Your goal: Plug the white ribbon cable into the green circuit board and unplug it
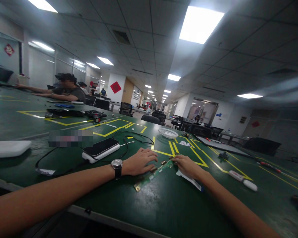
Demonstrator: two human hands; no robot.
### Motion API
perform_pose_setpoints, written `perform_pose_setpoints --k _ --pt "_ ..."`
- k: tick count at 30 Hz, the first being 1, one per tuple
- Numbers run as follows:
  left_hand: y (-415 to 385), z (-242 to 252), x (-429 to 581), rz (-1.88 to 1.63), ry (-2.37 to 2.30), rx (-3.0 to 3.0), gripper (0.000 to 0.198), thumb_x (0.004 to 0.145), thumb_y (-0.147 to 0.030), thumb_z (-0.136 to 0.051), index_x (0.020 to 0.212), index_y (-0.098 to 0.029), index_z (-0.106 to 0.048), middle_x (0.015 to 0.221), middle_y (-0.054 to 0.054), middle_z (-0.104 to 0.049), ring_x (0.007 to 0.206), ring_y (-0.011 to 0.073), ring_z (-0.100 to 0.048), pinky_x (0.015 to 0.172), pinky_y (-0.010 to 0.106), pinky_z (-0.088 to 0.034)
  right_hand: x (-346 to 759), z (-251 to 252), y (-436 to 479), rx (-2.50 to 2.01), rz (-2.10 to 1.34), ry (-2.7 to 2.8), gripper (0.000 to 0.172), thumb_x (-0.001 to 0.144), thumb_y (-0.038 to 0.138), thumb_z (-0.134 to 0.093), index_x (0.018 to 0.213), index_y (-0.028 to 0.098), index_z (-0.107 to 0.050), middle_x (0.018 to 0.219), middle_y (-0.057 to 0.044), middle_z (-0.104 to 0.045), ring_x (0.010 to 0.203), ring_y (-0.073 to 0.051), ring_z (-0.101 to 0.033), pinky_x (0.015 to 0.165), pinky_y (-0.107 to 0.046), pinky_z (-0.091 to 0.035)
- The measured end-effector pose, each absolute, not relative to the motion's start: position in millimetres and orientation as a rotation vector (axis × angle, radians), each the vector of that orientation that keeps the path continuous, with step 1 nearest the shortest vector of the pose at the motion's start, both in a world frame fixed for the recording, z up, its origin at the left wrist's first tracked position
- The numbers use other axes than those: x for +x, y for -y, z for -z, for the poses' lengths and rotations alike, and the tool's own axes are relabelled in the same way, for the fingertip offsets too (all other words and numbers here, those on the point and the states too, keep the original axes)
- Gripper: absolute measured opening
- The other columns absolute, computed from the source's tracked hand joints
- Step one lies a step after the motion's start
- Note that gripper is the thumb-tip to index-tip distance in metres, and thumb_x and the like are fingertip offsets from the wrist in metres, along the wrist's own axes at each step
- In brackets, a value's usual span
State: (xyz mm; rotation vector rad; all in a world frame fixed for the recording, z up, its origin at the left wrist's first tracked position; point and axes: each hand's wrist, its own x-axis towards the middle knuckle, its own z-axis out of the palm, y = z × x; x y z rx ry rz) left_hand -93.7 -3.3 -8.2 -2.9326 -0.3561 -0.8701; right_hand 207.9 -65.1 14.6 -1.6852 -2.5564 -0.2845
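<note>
A narrow green circuit board (152, 175) lies on the green table mat (164, 205) in front of me. My left hand (140, 162), with a wristwatch on its wrist, lies flat beside the board's upper side, fingers stretched out and touching it. My right hand (186, 165) rests at the board's far end with fingers curled toward it; what they pinch, if anything, is too small to see. A white slip of paper (188, 178) lies under the right wrist.
A phone on a white power bank (101, 149) with black cables lies to the left. A white basket (168, 133) stands farther back, a white pen-like tool (242, 181) to the right. Another person (64, 91) sits at the far left. Yellow tape lines mark the mat.
</note>
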Motion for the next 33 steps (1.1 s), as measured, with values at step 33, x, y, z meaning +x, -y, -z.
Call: perform_pose_setpoints --k 33 --pt "-19.5 12.4 -106.0 0.586 0.500 -2.849 0.032 0.101 -0.040 -0.047 0.126 -0.023 -0.054 0.127 0.008 -0.058 0.115 0.0241 -0.053 0.091 0.036 -0.040 210.2 3.5 74.8 -2.306 0.309 2.152 0.061 0.098 0.055 -0.027 0.129 0.010 -0.056 0.126 -0.022 -0.054 0.119 -0.037 -0.051 0.096 -0.053 -0.043"
